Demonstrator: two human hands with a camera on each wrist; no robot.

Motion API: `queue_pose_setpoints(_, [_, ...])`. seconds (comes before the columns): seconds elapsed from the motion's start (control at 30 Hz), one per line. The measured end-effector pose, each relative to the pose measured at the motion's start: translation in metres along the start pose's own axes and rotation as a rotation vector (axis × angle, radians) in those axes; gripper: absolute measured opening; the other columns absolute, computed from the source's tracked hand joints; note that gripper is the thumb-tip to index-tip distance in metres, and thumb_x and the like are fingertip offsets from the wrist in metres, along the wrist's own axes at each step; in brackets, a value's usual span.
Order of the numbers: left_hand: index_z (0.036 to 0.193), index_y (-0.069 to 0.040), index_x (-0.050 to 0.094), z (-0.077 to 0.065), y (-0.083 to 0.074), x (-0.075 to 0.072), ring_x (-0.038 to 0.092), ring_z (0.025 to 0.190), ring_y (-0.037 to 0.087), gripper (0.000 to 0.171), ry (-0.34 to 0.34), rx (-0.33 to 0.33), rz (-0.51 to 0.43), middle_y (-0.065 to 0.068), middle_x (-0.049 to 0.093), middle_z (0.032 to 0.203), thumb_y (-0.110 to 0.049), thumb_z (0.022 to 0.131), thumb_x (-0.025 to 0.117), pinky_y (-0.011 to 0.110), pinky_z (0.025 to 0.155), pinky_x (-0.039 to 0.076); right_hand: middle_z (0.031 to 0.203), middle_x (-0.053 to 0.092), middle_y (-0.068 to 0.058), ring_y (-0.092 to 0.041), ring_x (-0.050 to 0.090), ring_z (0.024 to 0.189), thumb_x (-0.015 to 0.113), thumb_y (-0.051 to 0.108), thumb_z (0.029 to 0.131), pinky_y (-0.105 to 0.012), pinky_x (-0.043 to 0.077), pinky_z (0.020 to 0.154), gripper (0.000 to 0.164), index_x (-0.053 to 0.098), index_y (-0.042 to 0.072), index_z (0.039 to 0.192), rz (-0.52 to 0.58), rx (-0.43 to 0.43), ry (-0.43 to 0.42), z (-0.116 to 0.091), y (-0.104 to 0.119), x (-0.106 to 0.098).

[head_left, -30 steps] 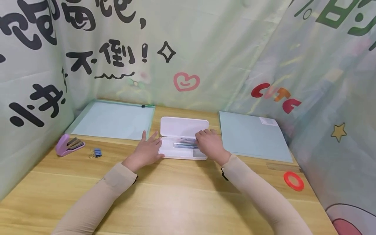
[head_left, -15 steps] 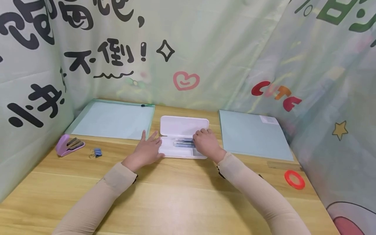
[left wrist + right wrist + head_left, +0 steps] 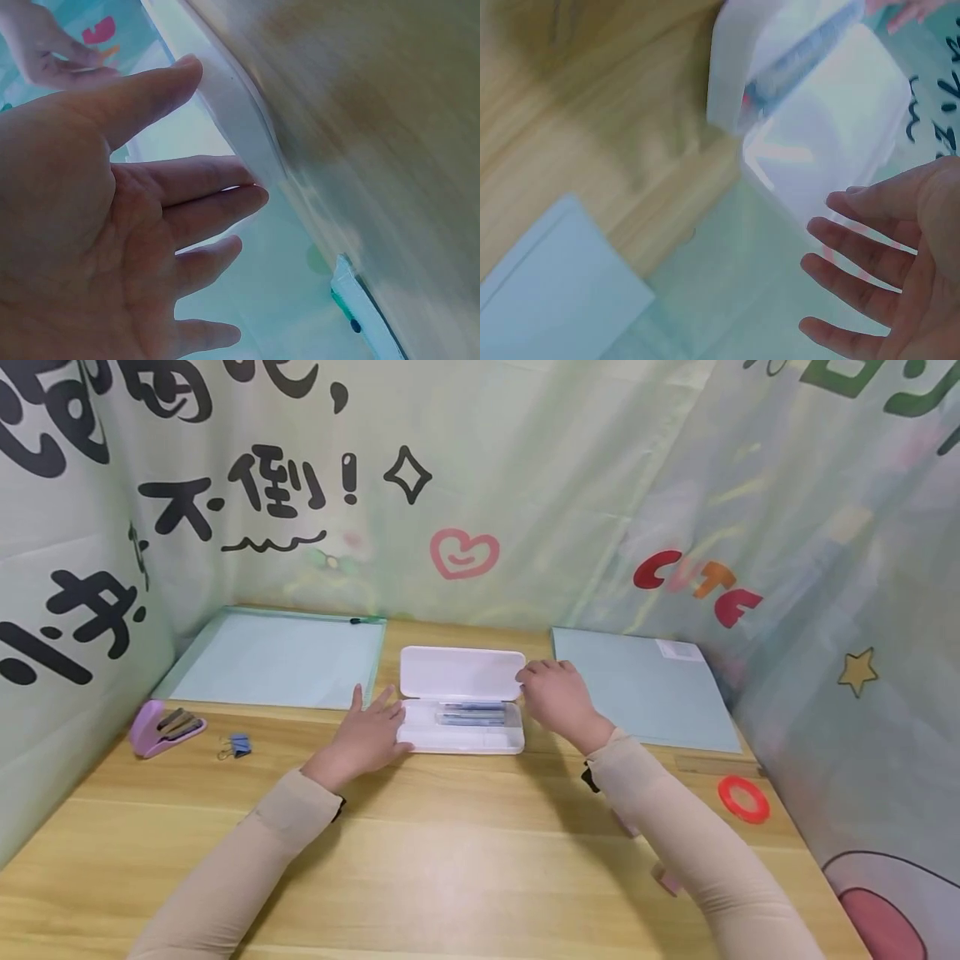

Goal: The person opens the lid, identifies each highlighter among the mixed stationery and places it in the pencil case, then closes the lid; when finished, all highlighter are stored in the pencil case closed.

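Note:
A white pencil case (image 3: 420,727) lies on the table with its lid (image 3: 461,672) folded back. Several bluish pens (image 3: 471,717) lie side by side inside it. My left hand (image 3: 363,739) rests at the case's left end, fingers spread; in the left wrist view its thumb and fingers lie along the white wall (image 3: 232,97). Beside the lid's right edge is my right hand (image 3: 562,702). The right wrist view shows that hand (image 3: 892,262) with parted, relaxed fingers and nothing between them, apart from the lid (image 3: 825,135) as far as I can tell.
Pale blue sheets or folders lie at back left (image 3: 277,660) and back right (image 3: 645,689). A purple stapler-like thing (image 3: 161,731) and a blue binder clip (image 3: 240,744) are at left. Rightward are a red ring (image 3: 744,799), a clear ruler (image 3: 718,766) and pinkish blocks (image 3: 667,878) beside the sleeve.
My right hand has left the pens and moved up and right, out of the case, so the pens show in full. My left hand stays at the case's left end. The head view has shifted slightly.

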State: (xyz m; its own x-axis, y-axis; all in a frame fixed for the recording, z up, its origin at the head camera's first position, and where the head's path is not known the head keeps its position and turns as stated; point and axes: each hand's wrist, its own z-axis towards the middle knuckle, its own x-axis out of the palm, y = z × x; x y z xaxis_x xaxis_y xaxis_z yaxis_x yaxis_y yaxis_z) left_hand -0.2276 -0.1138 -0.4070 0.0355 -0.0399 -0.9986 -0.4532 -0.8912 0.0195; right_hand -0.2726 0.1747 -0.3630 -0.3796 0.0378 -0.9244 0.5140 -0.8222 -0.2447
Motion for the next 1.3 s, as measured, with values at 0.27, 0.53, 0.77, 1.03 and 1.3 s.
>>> queue_pose_setpoints(0.27, [0.128, -0.003, 0.042, 0.001, 0.002, -0.003, 0.007, 0.130, 0.026, 0.065, -0.010, 0.004, 0.018, 0.009, 0.036, 0.133, -0.050, 0.083, 0.046, 0.057, 0.095, -0.008, 0.100, 0.059, -0.006, -0.026, 0.054, 0.090, 0.057, 0.016, 0.081, -0.042, 0.042, 0.073, 0.024, 0.059, 0.009, 0.104, 0.081, 0.095, -0.044, -0.005, -0.017, -0.003])
queue_pose_setpoints(0.53, [0.129, -0.003, 0.041, 0.002, 0.003, -0.002, 0.008, 0.129, 0.027, 0.066, -0.003, -0.007, 0.003, 0.009, 0.035, 0.134, -0.050, 0.083, 0.047, 0.056, 0.096, -0.007, 0.127, 0.041, -0.014, -0.028, 0.043, 0.110, 0.058, 0.027, 0.082, -0.044, 0.035, 0.088, 0.071, 0.020, 0.005, 0.137, 0.255, 0.108, 0.113, 0.008, -0.014, 0.007])
queue_pose_setpoints(0.77, [0.129, -0.005, 0.041, 0.004, 0.008, 0.003, 0.010, 0.129, 0.027, 0.067, -0.020, 0.016, -0.057, 0.008, 0.037, 0.133, -0.052, 0.081, 0.049, 0.056, 0.096, -0.006, 0.114, 0.046, -0.015, -0.026, 0.050, 0.089, 0.058, 0.026, 0.082, -0.041, 0.040, 0.078, 0.071, 0.019, 0.004, 0.138, 0.262, 0.112, 0.035, 0.011, -0.010, 0.010])
queue_pose_setpoints(1.03, [0.131, -0.001, 0.033, 0.001, 0.016, -0.004, -0.004, 0.129, 0.030, 0.087, -0.128, -0.026, -0.089, 0.016, 0.010, 0.142, -0.055, 0.069, 0.061, 0.053, 0.097, -0.009, 0.109, 0.049, -0.011, -0.026, 0.048, 0.097, 0.062, 0.018, 0.079, -0.045, 0.035, 0.086, 0.045, 0.046, 0.004, 0.118, 0.044, 0.023, -0.062, -0.001, -0.004, 0.013])
queue_pose_setpoints(1.3, [0.136, -0.003, -0.014, 0.008, 0.007, -0.006, -0.026, 0.123, 0.026, 0.129, -0.164, -0.024, -0.034, 0.011, -0.028, 0.137, -0.062, 0.055, 0.067, 0.054, 0.095, -0.012, 0.102, 0.054, -0.009, -0.024, 0.055, 0.089, 0.060, 0.009, 0.079, -0.045, 0.036, 0.087, 0.034, 0.045, 0.002, 0.109, -0.022, -0.017, -0.122, -0.010, 0.006, 0.015])
